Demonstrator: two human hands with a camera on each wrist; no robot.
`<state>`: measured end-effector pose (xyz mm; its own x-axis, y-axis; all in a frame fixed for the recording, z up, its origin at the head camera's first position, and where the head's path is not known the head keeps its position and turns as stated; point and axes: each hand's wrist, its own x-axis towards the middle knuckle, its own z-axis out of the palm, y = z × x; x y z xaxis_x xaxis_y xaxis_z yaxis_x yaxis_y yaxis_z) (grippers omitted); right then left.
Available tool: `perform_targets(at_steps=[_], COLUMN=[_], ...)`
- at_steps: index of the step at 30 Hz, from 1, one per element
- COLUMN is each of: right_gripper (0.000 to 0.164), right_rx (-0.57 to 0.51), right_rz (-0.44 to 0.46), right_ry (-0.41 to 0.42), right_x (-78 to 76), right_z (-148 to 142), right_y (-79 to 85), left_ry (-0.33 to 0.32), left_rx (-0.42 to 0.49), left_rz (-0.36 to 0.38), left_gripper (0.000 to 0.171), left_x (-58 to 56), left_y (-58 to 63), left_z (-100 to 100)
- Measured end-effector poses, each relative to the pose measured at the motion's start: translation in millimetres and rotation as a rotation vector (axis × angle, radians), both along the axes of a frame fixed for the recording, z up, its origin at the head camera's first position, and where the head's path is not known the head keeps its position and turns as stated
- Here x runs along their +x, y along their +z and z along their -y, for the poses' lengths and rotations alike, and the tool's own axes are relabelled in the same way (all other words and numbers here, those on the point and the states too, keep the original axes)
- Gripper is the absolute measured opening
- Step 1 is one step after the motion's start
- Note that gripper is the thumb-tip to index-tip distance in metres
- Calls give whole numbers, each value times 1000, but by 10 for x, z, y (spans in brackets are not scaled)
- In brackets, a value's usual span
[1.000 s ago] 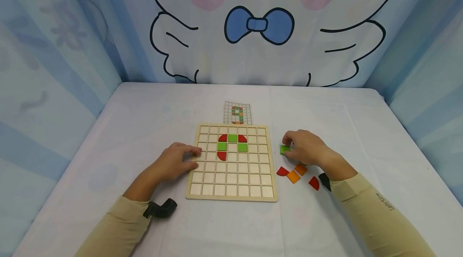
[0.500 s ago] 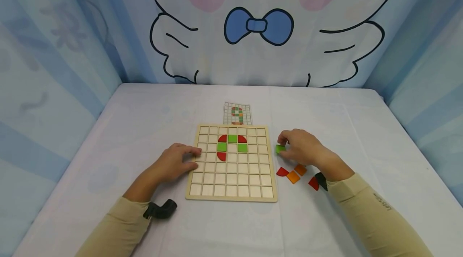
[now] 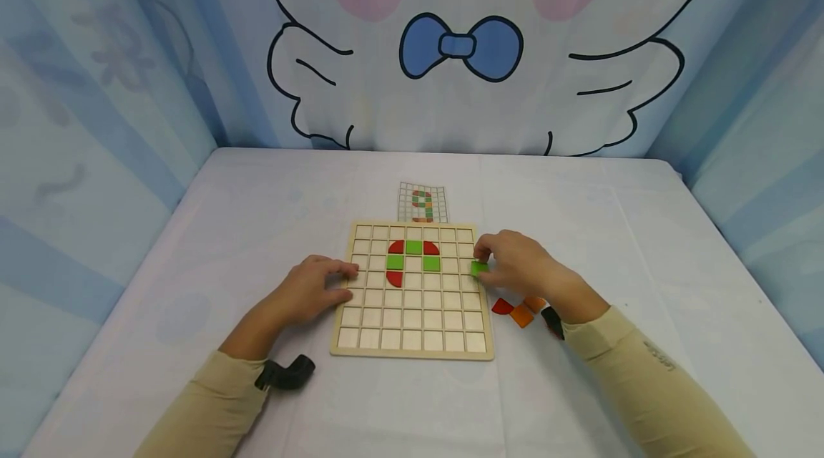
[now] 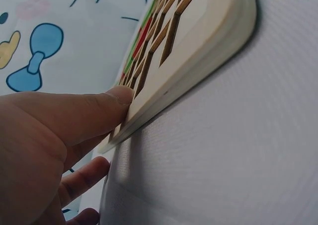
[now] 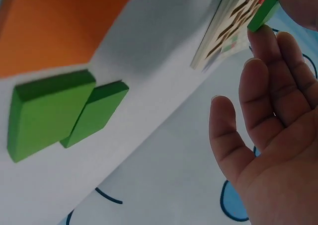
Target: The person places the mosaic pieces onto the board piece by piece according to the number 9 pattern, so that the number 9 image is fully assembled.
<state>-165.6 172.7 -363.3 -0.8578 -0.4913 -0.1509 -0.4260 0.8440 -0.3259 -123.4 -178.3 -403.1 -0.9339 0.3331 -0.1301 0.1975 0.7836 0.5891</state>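
My right hand (image 3: 521,261) pinches a green square tile (image 3: 478,268) between thumb and fingertips, over the right rim of the wooden grid board (image 3: 412,353). In the right wrist view the same green tile (image 5: 264,11) is held at its edges, the other fingers spread loosely. My left hand (image 3: 312,290) rests at the board's left edge, thumb (image 4: 119,94) on the rim. Set in the grid are red quarter-circle tiles (image 3: 395,279) at upper left, lower left and upper right of an arch, with green squares (image 3: 414,247) between them.
Behind the board lies a printed pattern card (image 3: 439,199), partly covered by it. Loose at right are a red quarter-circle (image 3: 503,306) and orange squares (image 3: 522,315). Two green squares (image 5: 49,111) show in the right wrist view. Black wrist mounts (image 3: 290,372) sit at both cuffs.
My right hand has moved left with the green square, from the table beside the board to over its right rim. The left hand stays at the left edge.
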Motion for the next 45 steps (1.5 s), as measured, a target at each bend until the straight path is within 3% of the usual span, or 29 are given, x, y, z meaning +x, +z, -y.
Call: perform_targets(at_steps=[45], right_gripper=[27], right_rx=[66], right_rz=[4], right_ry=[145], right_x=[34], right_z=[792], right_y=[-11], left_ry=[1], left_rx=[8], left_rz=[15], left_gripper=[30], left_x=[8], left_y=[17], left_z=[2])
